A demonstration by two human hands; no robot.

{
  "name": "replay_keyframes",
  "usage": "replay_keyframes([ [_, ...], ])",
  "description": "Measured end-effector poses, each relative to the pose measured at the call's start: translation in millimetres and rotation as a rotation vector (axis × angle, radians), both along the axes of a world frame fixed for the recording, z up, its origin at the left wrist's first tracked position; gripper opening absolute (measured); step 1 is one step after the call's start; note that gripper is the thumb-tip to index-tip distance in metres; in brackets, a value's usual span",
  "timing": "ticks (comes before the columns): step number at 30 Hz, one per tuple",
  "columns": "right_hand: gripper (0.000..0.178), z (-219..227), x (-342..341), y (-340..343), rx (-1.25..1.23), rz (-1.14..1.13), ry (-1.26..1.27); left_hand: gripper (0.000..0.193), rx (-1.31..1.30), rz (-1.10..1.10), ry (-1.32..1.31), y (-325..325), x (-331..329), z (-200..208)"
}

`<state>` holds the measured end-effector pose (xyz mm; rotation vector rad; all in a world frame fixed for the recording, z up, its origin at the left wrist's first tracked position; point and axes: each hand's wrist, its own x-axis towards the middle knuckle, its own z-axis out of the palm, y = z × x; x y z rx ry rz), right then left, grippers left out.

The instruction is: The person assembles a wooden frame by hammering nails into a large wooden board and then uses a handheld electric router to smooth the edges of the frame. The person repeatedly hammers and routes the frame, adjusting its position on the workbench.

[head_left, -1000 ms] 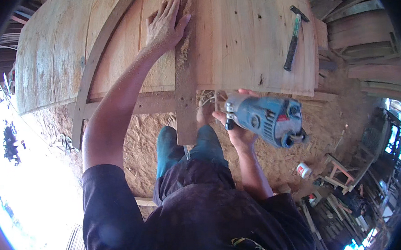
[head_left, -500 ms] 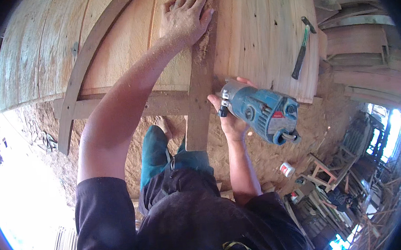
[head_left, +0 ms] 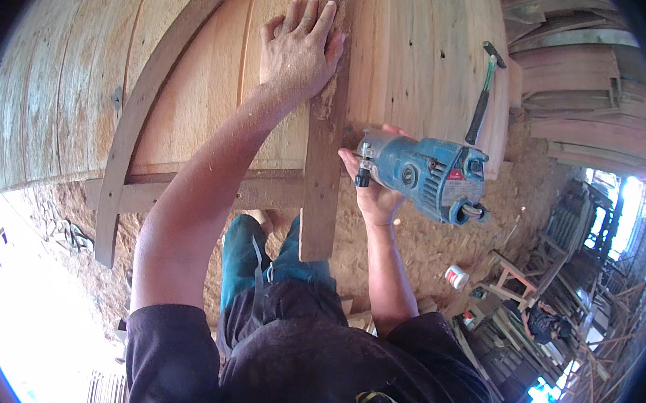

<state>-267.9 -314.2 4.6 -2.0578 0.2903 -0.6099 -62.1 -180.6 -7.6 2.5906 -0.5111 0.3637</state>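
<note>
My left hand lies flat with fingers spread, dusted with sawdust. It rests on pale planks against the edge of a dark wooden batten that runs toward my body. Closed around the base end of a blue trim router is my right hand; the tool is tilted on its side, its top pointing right. The router's base sits close to the batten's right edge, and its bit is hidden. Sawdust lies along the batten near my left hand.
A curved wooden strip and a crosspiece lie on the planks to the left. A hammer rests at the right edge. Stacked boards, a white tub and scrap wood stand further right.
The router has turned slightly in my right hand, its top swinging a little up and right. My left hand stays on the wood as the whole view shifts slightly.
</note>
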Motion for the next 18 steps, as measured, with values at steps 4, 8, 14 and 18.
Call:
replay_keyframes([
  [4, 0.092, 0.9, 17.9, -1.3, 0.033, 0.008, -0.013, 0.057, -0.012, 0.016, -0.033, 0.5, -0.7, -0.3],
  [8, 0.091, -3.4, 31.9, -8.5, -0.031, 0.032, -0.037, 0.057, -0.055, 0.019, -0.031, -0.2, -0.9, -1.1],
  [14, 0.080, 5.3, 74.7, -11.7, 0.008, 0.040, -0.049, 0.057, -0.082, 0.018, 0.002, -0.2, -4.5, 3.7],
  [18, 0.071, 10.3, 103.0, -12.8, 0.047, 0.034, -0.086, 0.059, -0.082, 0.006, 0.060, 1.3, -5.5, 7.0],
])
